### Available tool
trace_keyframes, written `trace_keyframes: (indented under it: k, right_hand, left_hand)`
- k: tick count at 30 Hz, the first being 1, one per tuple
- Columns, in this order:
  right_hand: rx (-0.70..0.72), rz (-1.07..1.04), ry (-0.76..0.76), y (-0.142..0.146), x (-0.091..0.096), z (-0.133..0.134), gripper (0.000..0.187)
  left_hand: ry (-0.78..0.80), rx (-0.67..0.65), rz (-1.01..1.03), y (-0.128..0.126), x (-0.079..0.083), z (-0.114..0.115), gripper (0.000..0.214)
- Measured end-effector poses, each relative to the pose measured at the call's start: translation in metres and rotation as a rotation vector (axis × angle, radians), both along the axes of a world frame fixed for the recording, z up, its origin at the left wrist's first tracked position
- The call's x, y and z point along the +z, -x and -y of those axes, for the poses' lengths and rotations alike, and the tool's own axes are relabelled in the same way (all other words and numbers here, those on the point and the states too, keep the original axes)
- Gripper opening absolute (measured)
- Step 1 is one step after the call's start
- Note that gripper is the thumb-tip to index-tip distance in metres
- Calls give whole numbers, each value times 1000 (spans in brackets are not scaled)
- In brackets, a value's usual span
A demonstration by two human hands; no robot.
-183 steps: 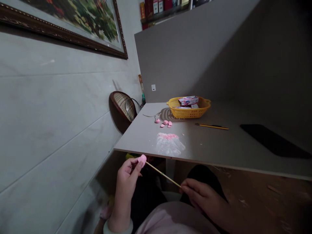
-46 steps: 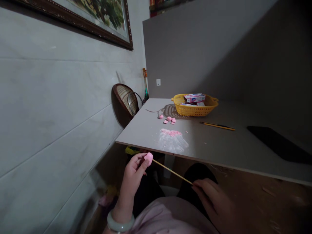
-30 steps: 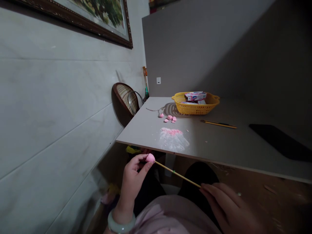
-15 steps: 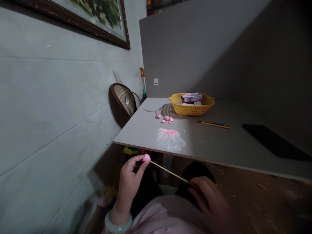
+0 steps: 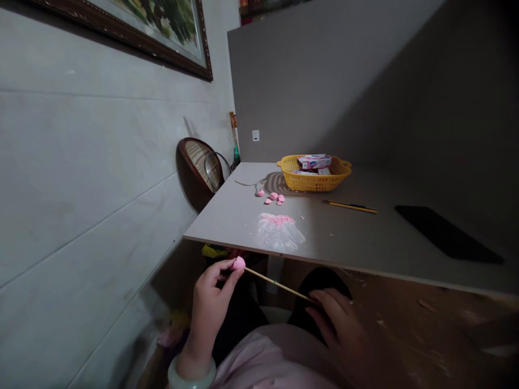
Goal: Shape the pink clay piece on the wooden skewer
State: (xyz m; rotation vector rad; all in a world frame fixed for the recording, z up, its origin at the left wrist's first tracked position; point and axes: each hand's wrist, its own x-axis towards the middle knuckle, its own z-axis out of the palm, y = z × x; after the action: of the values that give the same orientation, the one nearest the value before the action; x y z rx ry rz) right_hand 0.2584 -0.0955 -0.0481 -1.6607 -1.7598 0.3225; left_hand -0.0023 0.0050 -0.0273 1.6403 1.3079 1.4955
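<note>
Basket (image 5: pixel 314 182) yellow, boxes (image 5: pixel 313 161) inside | L hand (image 5: pixel 211 305) pink ball (image 5: pixel 239 263) | R hand (image 5: pixel 334 324) skewer (image 5: pixel 275 283)

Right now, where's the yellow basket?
In the head view, the yellow basket sits at the far edge of the table, just right of the small pink pieces.

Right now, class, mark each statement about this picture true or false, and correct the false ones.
1. The left hand pinches a round pink ball on a thin wooden skewer. True.
2. The right hand grips a yellow plastic basket. False: the basket sits on the grey table, and the right hand is at the skewer's other end.
3. A pale green bangle circles the left wrist. True.
4. Small pink pieces lie inside the basket. False: they lie on the table beside it.
</note>
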Motion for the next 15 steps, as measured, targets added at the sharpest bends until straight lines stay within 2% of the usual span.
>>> trace_keyframes:
  k: [2, 3, 6, 8, 9, 11, 15]
  right_hand:
    - [6, -3, -30, -3, 0, 3, 28]
    - [29, -85, 51, -2, 0, 3, 30]
    - [136, -437, 471, 8, 3, -3, 40]
    - [202, -582, 667, 17, 8, -6, 44]
    - [206, -586, 675, 20, 10, -6, 44]
    - [185, -468, 575, 20, 16, -4, 42]
    - [127, 50, 136, 4, 21, 13, 24]
  left_hand:
    - [40, -18, 37, -1, -1, 0, 19]
    - [49, -31, 45, -1, -1, 0, 19]
    - [41, -59, 31, 1, 0, 0, 19]
    - [35, -76, 17, 4, 1, -1, 20]
    - [42, -89, 19, 6, 1, -2, 20]
    - [73, -120, 54, 8, 1, -6, 21]
    - [98, -144, 190, 7, -1, -10, 21]
